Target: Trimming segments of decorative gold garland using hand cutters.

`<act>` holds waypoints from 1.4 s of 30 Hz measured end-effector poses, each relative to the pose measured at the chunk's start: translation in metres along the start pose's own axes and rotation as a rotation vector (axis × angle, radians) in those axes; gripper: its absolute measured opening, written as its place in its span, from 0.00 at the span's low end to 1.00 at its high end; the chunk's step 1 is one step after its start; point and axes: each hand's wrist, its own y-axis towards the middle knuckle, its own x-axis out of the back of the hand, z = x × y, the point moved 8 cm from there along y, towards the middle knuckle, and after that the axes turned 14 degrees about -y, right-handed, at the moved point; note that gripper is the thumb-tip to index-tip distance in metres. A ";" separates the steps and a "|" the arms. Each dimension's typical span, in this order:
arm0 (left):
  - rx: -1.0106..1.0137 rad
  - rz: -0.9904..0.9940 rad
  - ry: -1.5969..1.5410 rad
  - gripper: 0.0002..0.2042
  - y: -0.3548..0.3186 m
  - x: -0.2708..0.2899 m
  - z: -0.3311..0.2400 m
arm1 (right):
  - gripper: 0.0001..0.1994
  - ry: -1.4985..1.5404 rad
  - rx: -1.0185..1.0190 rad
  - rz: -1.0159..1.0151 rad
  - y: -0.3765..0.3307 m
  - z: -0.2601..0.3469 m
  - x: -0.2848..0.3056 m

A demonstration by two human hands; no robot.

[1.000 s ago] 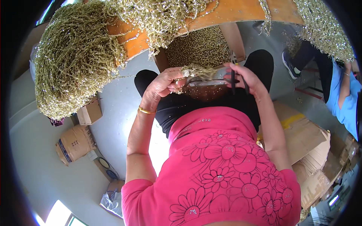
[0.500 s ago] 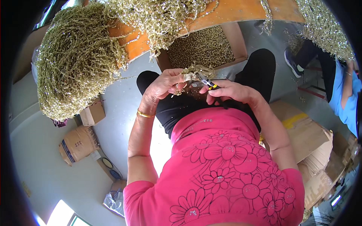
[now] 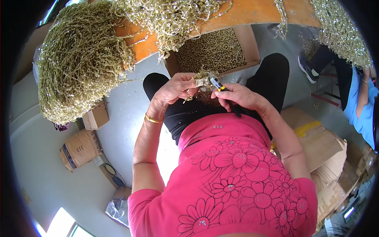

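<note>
Over my lap, my left hand (image 3: 179, 87) pinches a small bunch of gold glittery garland (image 3: 203, 75); pale wrapping shows on a fingertip. My right hand (image 3: 238, 96) is closed around a pair of pliers (image 3: 216, 83) with black and yellow handles. Their metal jaws point up and left, right at the bunch. Whether the jaws grip a strand is too small to tell. Just beyond my hands, an open cardboard box (image 3: 248, 41) holds a mass of small gold beads (image 3: 209, 49).
An orange-brown table (image 3: 252, 11) curves across the far side. Big heaps of gold garland (image 3: 79, 63) hang over its edge. A carton (image 3: 96, 117) and a brown sack (image 3: 81, 150) stand at left. Flattened cardboard (image 3: 316, 144) lies at right, near another person in blue (image 3: 361, 106).
The pliers have shifted slightly up and left, their jaws now turned more upright against the bunch. My right fingers have eased a little on the handles. My left hand stays nearly in place.
</note>
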 end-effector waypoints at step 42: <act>-0.436 -0.109 0.341 0.07 -0.005 -0.037 -0.129 | 0.07 0.034 0.426 -0.576 -0.033 0.116 0.089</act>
